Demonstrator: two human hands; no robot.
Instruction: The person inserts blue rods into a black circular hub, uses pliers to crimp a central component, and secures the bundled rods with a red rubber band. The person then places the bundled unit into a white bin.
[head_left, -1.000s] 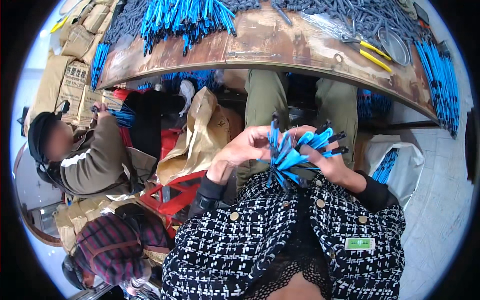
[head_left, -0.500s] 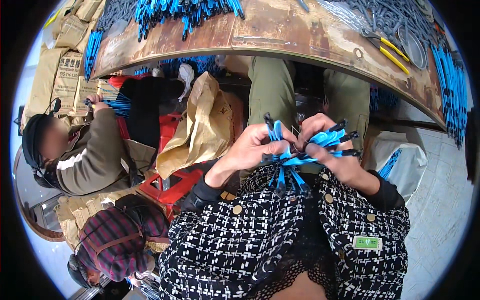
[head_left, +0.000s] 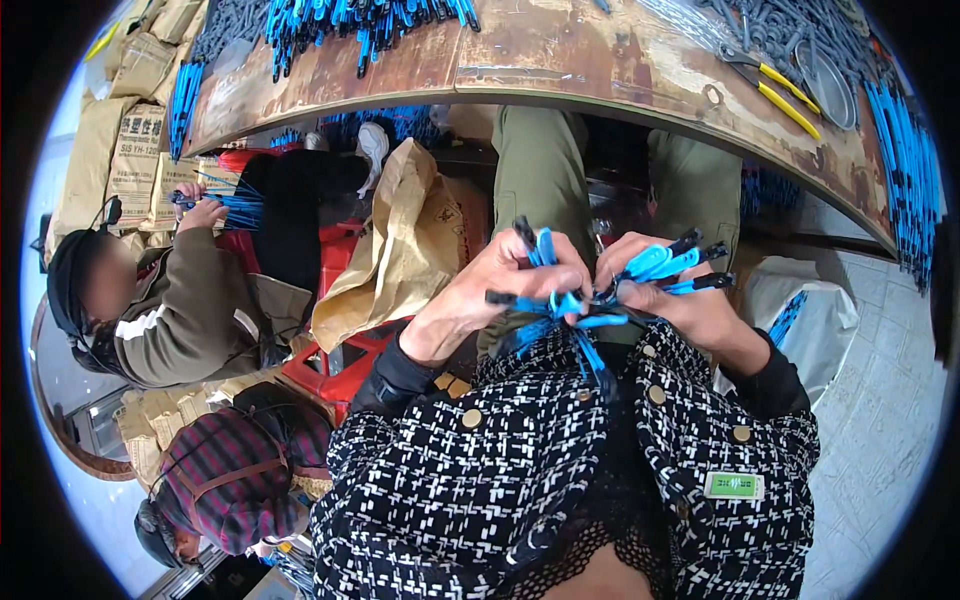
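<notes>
Before my chest, my left hand (head_left: 507, 287) is closed around a cluster of slim blue plastic strips (head_left: 585, 352) with black ends, some pointing down and some sideways. Close beside it, my right hand (head_left: 668, 300) grips another fan of blue strips (head_left: 652, 264), their black tips turned up and to the right. The two bunches meet between my fingers, where a thin dark piece seems to join them. The fingers cover that joint, so its details are hidden.
A worn wooden table (head_left: 560, 50) spans the top, bearing heaps of blue strips (head_left: 375, 25), dark grey parts (head_left: 790, 25) and yellow-handled pliers (head_left: 785, 95). A brown paper sack (head_left: 385, 245) stands left of my legs, a white sack (head_left: 815, 320) right. Two co-workers (head_left: 180, 310) sit at left.
The left hand has turned and shifted slightly left, swinging its strips round. My right hand stays near its place, its strips a little further right. The seated co-worker's hand has shifted slightly.
</notes>
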